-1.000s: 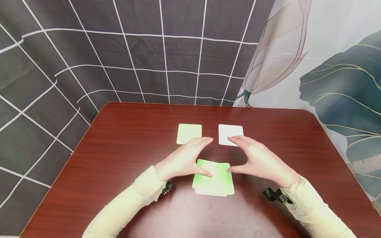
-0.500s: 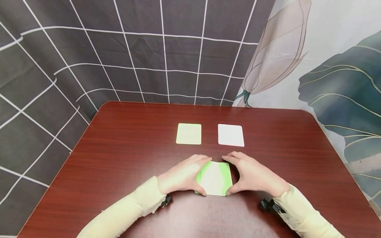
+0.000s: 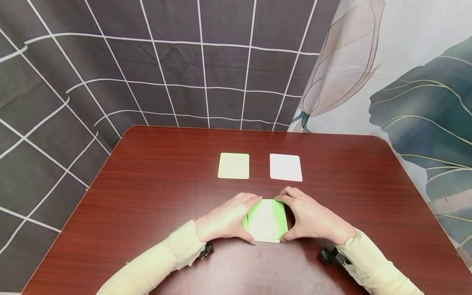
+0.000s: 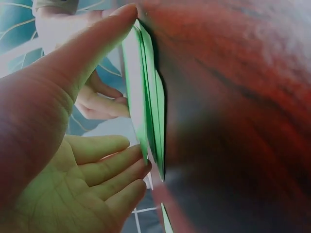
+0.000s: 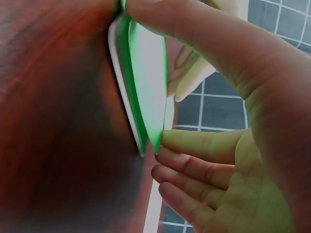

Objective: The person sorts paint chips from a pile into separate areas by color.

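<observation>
A small stack of square green-edged cards (image 3: pixel 266 221) with a pale top lies on the table between my hands. My left hand (image 3: pixel 228 218) holds its left side, thumb at the near corner and fingers at the far one. On the right side my right hand (image 3: pixel 311 217) grips it the same way. Seen from the left wrist, the cards (image 4: pixel 142 87) are in several layers whose edges are not flush. From the right wrist, the stack's layers (image 5: pixel 147 73) also fan slightly apart, and the fingertips touch the far corner.
Farther back on the reddish-brown table (image 3: pixel 166 159) lie a light green square card (image 3: pixel 234 166) and a white square card (image 3: pixel 286 167), side by side with a gap. A dark gridded curtain (image 3: pixel 177 61) and a floral cloth (image 3: pixel 405 102) hang behind the table.
Both hands have come down and toward me from above the stack and taken hold of its sides. The cards in it now line up more closely. The two far cards stay put.
</observation>
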`<action>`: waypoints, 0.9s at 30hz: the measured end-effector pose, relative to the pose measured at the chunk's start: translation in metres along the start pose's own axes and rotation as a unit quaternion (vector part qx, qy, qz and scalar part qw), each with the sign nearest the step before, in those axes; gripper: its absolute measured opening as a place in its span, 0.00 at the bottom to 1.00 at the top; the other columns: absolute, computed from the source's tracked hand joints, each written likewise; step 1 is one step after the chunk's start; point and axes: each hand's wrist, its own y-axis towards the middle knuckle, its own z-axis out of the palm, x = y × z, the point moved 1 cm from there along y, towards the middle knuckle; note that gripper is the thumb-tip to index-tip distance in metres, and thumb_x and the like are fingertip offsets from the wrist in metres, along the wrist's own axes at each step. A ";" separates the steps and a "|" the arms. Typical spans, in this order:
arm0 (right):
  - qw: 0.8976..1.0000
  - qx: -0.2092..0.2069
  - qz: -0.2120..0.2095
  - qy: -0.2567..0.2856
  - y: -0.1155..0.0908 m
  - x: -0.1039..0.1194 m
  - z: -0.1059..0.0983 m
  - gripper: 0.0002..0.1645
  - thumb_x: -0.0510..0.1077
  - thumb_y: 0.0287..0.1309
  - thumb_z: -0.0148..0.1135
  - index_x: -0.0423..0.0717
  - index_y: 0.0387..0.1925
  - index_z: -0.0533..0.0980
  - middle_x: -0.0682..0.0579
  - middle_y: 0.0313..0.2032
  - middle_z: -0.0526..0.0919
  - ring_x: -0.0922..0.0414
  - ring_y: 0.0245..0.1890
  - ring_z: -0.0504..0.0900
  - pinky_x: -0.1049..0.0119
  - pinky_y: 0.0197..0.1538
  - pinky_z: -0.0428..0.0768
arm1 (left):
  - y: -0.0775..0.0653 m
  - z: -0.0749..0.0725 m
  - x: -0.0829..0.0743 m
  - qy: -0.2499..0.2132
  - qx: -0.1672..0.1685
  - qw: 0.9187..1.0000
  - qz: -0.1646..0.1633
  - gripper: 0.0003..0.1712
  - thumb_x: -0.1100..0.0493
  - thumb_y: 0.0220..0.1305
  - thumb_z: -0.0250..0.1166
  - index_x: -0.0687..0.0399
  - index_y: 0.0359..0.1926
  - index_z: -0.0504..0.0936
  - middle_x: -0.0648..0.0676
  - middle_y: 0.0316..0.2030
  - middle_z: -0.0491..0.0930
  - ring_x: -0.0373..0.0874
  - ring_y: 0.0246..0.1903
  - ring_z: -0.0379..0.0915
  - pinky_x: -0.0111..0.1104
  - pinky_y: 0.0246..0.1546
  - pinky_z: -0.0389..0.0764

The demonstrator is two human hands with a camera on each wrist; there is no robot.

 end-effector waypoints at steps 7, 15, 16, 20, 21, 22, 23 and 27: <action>1.000 -0.021 -0.006 0.009 0.014 -0.002 -0.013 0.51 0.58 0.23 0.89 0.42 0.54 0.80 0.55 0.50 0.75 0.57 0.49 0.76 0.62 0.54 0.79 | 0.001 -0.017 0.007 0.010 -0.028 1.000 -0.006 0.62 0.43 0.40 0.86 0.66 0.72 0.66 0.58 0.66 0.70 0.51 0.66 0.64 0.35 0.69 0.63; 0.999 -0.023 0.021 0.014 0.051 -0.003 -0.028 0.55 0.61 0.28 0.88 0.41 0.60 0.77 0.52 0.53 0.75 0.53 0.53 0.75 0.60 0.56 0.77 | 0.006 -0.052 0.031 -0.006 -0.058 0.998 -0.017 0.59 0.50 0.40 0.87 0.66 0.70 0.68 0.59 0.66 0.72 0.53 0.67 0.65 0.39 0.69 0.63; 0.999 -0.025 0.020 0.013 0.057 -0.003 -0.031 0.56 0.61 0.28 0.88 0.40 0.60 0.77 0.52 0.52 0.75 0.53 0.53 0.74 0.60 0.56 0.77 | 0.007 -0.058 0.034 -0.002 -0.060 0.998 -0.019 0.59 0.50 0.40 0.87 0.66 0.70 0.69 0.59 0.65 0.72 0.53 0.67 0.65 0.39 0.69 0.63; 0.999 -0.043 0.007 0.001 0.085 -0.008 -0.036 0.55 0.60 0.29 0.87 0.38 0.60 0.77 0.50 0.51 0.75 0.52 0.52 0.74 0.60 0.56 0.77 | 0.017 -0.078 0.049 0.015 -0.057 0.998 -0.035 0.60 0.53 0.39 0.87 0.67 0.71 0.67 0.61 0.67 0.71 0.55 0.68 0.64 0.41 0.70 0.62; 0.999 -0.047 0.006 0.000 0.092 -0.009 -0.037 0.55 0.60 0.29 0.87 0.37 0.60 0.77 0.49 0.51 0.75 0.52 0.52 0.74 0.60 0.55 0.77 | 0.019 -0.083 0.054 0.020 -0.055 0.997 -0.043 0.60 0.53 0.39 0.87 0.67 0.72 0.67 0.61 0.67 0.71 0.55 0.68 0.63 0.41 0.70 0.62; 0.999 -0.051 0.005 -0.001 0.099 -0.011 -0.038 0.55 0.60 0.29 0.87 0.37 0.60 0.77 0.49 0.51 0.75 0.52 0.52 0.74 0.60 0.55 0.77 | 0.022 -0.087 0.059 0.022 -0.054 0.997 -0.050 0.61 0.54 0.39 0.87 0.67 0.72 0.66 0.61 0.67 0.71 0.55 0.68 0.63 0.41 0.70 0.62; 0.998 -0.055 0.006 -0.003 0.106 -0.013 -0.038 0.55 0.60 0.30 0.87 0.36 0.60 0.76 0.48 0.51 0.75 0.51 0.52 0.74 0.59 0.56 0.77 | 0.025 -0.090 0.065 0.021 -0.054 0.997 -0.056 0.61 0.55 0.39 0.87 0.67 0.72 0.66 0.61 0.68 0.70 0.55 0.68 0.63 0.41 0.69 0.63; 0.999 -0.045 0.014 -0.008 0.134 -0.019 -0.035 0.56 0.59 0.31 0.86 0.34 0.60 0.76 0.46 0.52 0.74 0.50 0.51 0.73 0.58 0.57 0.76 | 0.034 -0.097 0.087 0.026 -0.050 0.995 -0.081 0.59 0.57 0.40 0.87 0.68 0.72 0.67 0.63 0.67 0.70 0.56 0.67 0.63 0.42 0.69 0.64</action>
